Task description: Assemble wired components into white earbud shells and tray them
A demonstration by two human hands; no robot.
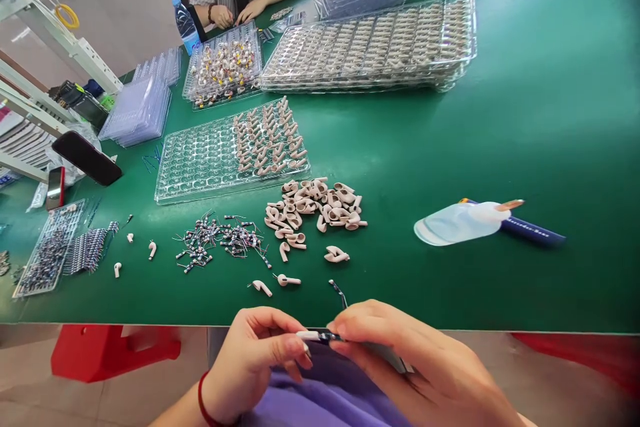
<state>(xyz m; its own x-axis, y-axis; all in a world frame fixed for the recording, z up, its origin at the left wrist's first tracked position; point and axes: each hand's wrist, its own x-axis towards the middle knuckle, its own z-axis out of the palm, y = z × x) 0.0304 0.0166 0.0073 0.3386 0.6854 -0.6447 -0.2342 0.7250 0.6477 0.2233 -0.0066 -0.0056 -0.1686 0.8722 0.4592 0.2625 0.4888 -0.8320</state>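
While pinched by closed fingers of left hand and right hand alike, small white plastic stem with dark tip lying crosswise, white end leftward.

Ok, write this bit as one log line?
left hand: pinches small white plastic piece | right hand: pinches small dark part at its end | beyond: beige plastic shell pile
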